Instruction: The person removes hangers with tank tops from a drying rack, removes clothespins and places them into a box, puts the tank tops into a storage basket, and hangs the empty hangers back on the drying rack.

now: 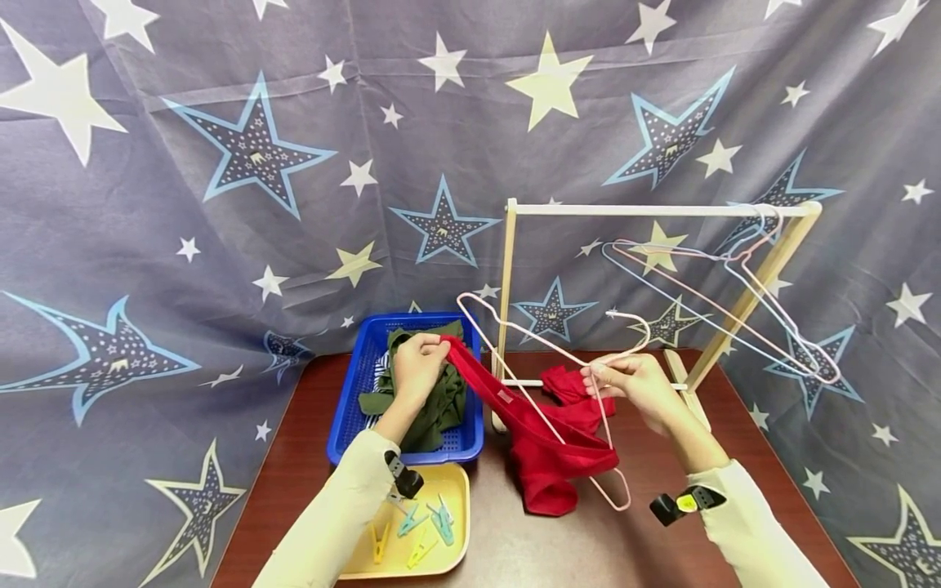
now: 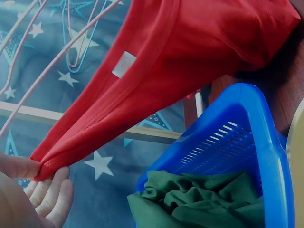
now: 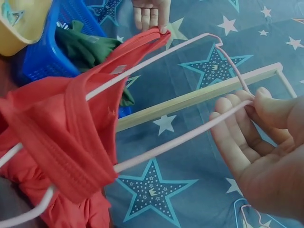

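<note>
A red top (image 1: 566, 469) with a pale label inside its neckline hangs partly over the table, some of its cloth bunched behind. My left hand (image 1: 416, 363) pinches one edge of it between thumb and fingers, drawing that part taut up to the left above the basket. In my right hand (image 1: 641, 388), thumb and fingers pinch a pink hanger (image 3: 180, 137) just below its hook. The hanger tilts down, and its lower end passes through the opening of the top. Folds hide part of the hanger.
A blue basket (image 1: 345, 400) holds dark green and striped cloth. In front of it, a yellow tray (image 1: 459, 539) carries several clothespins (image 1: 443, 523). A small wood and white rack (image 1: 625, 210) stands behind at right, with pink and blue hangers on its bar. Starred fabric hangs behind.
</note>
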`<state>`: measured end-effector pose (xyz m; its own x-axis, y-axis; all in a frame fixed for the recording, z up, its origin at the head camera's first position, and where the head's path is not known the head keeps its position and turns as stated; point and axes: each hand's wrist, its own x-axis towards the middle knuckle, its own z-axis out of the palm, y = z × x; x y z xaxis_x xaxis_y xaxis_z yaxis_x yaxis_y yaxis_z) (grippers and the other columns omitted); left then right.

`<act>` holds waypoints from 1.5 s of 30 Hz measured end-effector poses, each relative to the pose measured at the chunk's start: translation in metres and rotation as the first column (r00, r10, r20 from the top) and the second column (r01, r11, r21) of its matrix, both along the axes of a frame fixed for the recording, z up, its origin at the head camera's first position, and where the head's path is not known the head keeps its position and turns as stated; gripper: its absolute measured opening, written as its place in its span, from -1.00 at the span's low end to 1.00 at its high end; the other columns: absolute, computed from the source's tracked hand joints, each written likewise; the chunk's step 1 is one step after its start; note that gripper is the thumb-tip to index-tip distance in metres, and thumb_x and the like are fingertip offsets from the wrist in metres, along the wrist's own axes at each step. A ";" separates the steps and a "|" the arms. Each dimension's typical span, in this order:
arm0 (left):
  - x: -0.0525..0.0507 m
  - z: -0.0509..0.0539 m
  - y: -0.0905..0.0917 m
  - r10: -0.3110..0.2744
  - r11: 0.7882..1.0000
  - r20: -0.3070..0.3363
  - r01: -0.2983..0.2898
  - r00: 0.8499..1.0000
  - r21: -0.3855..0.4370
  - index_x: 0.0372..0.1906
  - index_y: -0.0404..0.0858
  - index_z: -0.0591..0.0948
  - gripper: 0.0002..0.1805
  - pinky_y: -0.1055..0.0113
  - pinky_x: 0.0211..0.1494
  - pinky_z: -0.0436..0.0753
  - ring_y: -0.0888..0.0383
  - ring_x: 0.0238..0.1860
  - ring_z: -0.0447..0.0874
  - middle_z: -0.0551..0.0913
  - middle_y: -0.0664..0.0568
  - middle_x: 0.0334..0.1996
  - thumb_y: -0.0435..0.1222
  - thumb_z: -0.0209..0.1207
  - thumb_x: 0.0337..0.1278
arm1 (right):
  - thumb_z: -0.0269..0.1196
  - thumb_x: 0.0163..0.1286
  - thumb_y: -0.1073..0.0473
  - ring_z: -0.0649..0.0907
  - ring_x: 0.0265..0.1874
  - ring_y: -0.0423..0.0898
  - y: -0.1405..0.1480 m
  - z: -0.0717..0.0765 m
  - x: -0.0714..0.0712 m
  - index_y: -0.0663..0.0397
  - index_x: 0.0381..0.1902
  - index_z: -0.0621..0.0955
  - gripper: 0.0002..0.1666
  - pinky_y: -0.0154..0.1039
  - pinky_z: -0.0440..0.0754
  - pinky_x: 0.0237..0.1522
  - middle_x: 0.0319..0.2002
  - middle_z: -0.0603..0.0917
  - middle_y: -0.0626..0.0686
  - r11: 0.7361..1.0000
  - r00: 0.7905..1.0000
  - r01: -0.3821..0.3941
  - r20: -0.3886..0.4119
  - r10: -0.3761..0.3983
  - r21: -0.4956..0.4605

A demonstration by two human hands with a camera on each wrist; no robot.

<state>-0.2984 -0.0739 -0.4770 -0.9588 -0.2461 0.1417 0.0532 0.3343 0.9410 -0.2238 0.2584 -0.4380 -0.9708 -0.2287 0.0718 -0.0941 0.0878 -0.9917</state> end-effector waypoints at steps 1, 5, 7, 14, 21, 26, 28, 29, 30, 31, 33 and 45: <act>0.001 0.001 0.001 -0.020 1.000 -0.006 0.020 1.000 0.013 -0.19 -0.35 0.75 -0.82 0.55 -0.47 0.55 0.36 -0.56 0.66 0.82 -0.18 -0.34 -0.31 0.34 0.17 | 0.13 0.53 0.37 0.79 -0.38 -0.25 -0.001 0.001 -0.001 0.85 0.03 0.47 -0.57 -0.27 0.81 -0.22 -0.36 0.81 -0.17 1.000 1.000 0.007 -0.011 -0.007 -0.011; 0.004 0.004 0.004 -0.102 0.992 -0.033 0.104 0.994 0.072 -0.18 -0.41 0.75 -0.82 0.55 -0.43 0.65 0.31 -0.55 0.70 0.81 -0.24 -0.33 -0.37 0.35 0.17 | 0.14 0.52 0.38 0.79 -0.37 -0.25 -0.007 0.004 -0.003 0.84 0.00 0.49 -0.59 -0.27 0.81 -0.22 -0.36 0.81 -0.16 0.997 0.999 0.040 -0.034 -0.042 -0.073; 0.006 0.005 0.007 -0.136 0.987 -0.035 0.138 0.990 0.076 -0.18 -0.42 0.75 -0.82 0.55 -0.43 0.65 0.31 -0.55 0.69 0.81 -0.25 -0.33 -0.38 0.35 0.17 | 0.16 0.51 0.38 0.79 -0.37 -0.25 -0.010 0.006 -0.004 0.78 -0.03 0.55 -0.63 -0.27 0.81 -0.21 -0.36 0.81 -0.15 0.994 0.997 0.060 -0.033 -0.063 -0.097; 0.011 0.003 0.015 -0.261 0.965 -0.039 0.262 0.965 0.033 -0.18 -0.43 0.75 -0.82 0.35 -0.37 0.76 0.13 -0.51 0.77 0.81 -0.26 -0.35 -0.39 0.35 0.16 | 0.18 0.48 0.39 0.81 -0.37 -0.22 -0.021 0.012 -0.009 0.67 -0.05 0.59 -0.70 -0.25 0.81 -0.21 -0.34 0.82 -0.14 0.981 0.993 0.099 -0.039 -0.107 -0.165; 0.016 -0.002 0.023 -0.401 0.915 -0.001 0.400 0.916 -0.040 -0.20 -0.43 0.74 -0.83 0.17 -0.30 0.81 -0.12 -0.39 0.81 0.81 -0.23 -0.39 -0.38 0.36 0.16 | 0.17 0.50 0.36 0.81 -0.37 -0.18 -0.029 0.015 -0.013 0.56 -0.09 0.65 -0.75 -0.21 0.81 -0.17 -0.34 0.82 -0.09 0.962 0.989 0.124 -0.049 -0.140 -0.245; 0.017 -0.006 0.028 -0.473 0.874 0.037 0.474 0.880 -0.107 -0.21 -0.42 0.75 -0.84 -0.01 -0.25 0.81 -0.06 -0.45 0.80 0.81 -0.22 -0.39 -0.38 0.36 0.17 | 0.18 0.51 0.35 0.80 -0.39 -0.17 -0.031 0.018 -0.014 0.36 -0.18 0.72 -0.80 -0.20 0.81 -0.16 -0.37 0.82 -0.04 0.939 0.983 0.135 -0.075 -0.167 -0.316; 0.018 -0.007 0.029 -0.492 0.861 0.049 0.495 0.869 -0.121 -0.21 -0.41 0.75 -0.85 0.00 -0.26 0.80 0.03 -0.48 0.79 0.81 -0.21 -0.38 -0.39 0.35 0.18 | 0.17 0.51 0.36 0.79 -0.39 -0.17 -0.031 0.018 -0.014 0.31 -0.20 0.74 -0.80 -0.21 0.81 -0.16 -0.37 0.82 -0.02 0.932 0.982 0.134 -0.084 -0.171 -0.337; 0.019 -0.007 0.030 -0.502 0.854 0.056 0.505 0.863 -0.121 -0.21 -0.41 0.75 -0.86 -0.01 -0.25 0.80 0.06 -0.49 0.78 0.81 -0.21 -0.37 -0.39 0.35 0.18 | 0.17 0.51 0.36 0.80 -0.39 -0.17 -0.031 0.018 -0.014 0.28 -0.21 0.74 -0.80 -0.22 0.81 -0.16 -0.38 0.82 -0.01 0.928 0.981 0.135 -0.087 -0.175 -0.347; 0.020 -0.008 0.031 -0.513 0.848 0.063 0.516 0.856 -0.121 -0.21 -0.41 0.75 -0.86 -0.01 -0.26 0.80 0.08 -0.49 0.78 0.82 -0.21 -0.37 -0.39 0.35 0.18 | 0.17 0.51 0.36 0.80 -0.38 -0.16 -0.032 0.019 -0.014 0.25 -0.23 0.75 -0.79 -0.22 0.81 -0.17 -0.38 0.82 0.00 0.925 0.980 0.135 -0.089 -0.177 -0.354; 0.021 -0.008 0.032 -0.524 0.840 0.068 0.529 0.849 -0.123 -0.21 -0.41 0.75 -0.86 0.02 -0.27 0.80 0.08 -0.49 0.79 0.82 -0.21 -0.36 -0.39 0.34 0.19 | 0.16 0.51 0.37 0.80 -0.38 -0.16 -0.032 0.019 -0.014 0.22 -0.24 0.76 -0.78 -0.23 0.81 -0.17 -0.37 0.82 0.01 0.923 0.980 0.136 -0.091 -0.180 -0.361; 0.022 -0.010 0.034 -0.543 0.826 0.084 0.549 0.836 -0.127 -0.21 -0.40 0.76 -0.86 0.12 -0.32 0.80 0.09 -0.49 0.78 0.82 -0.21 -0.37 -0.39 0.35 0.18 | 0.16 0.51 0.37 0.80 -0.36 -0.15 -0.032 0.019 -0.015 0.16 -0.25 0.77 -0.76 -0.22 0.81 -0.16 -0.37 0.82 0.00 0.919 0.978 0.139 -0.094 -0.185 -0.370; 0.032 -0.034 0.050 -0.621 0.739 0.171 0.644 0.765 -0.199 -0.28 -0.35 0.76 -0.88 0.48 -0.52 0.53 0.14 -0.58 0.70 0.78 -0.06 -0.50 -0.34 0.36 0.15 | 0.13 0.52 0.38 0.81 -0.33 -0.17 -0.036 0.018 -0.017 0.08 -0.27 0.77 -0.71 -0.22 0.81 -0.14 -0.33 0.83 -0.01 0.880 0.967 0.140 -0.129 -0.221 -0.455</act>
<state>-0.2661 -0.0243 -0.5106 -0.8925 0.4506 0.0218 0.2535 0.4608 0.8505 -0.2406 0.2221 -0.4198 -0.9552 0.0433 0.2926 -0.2907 -0.3199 -0.9017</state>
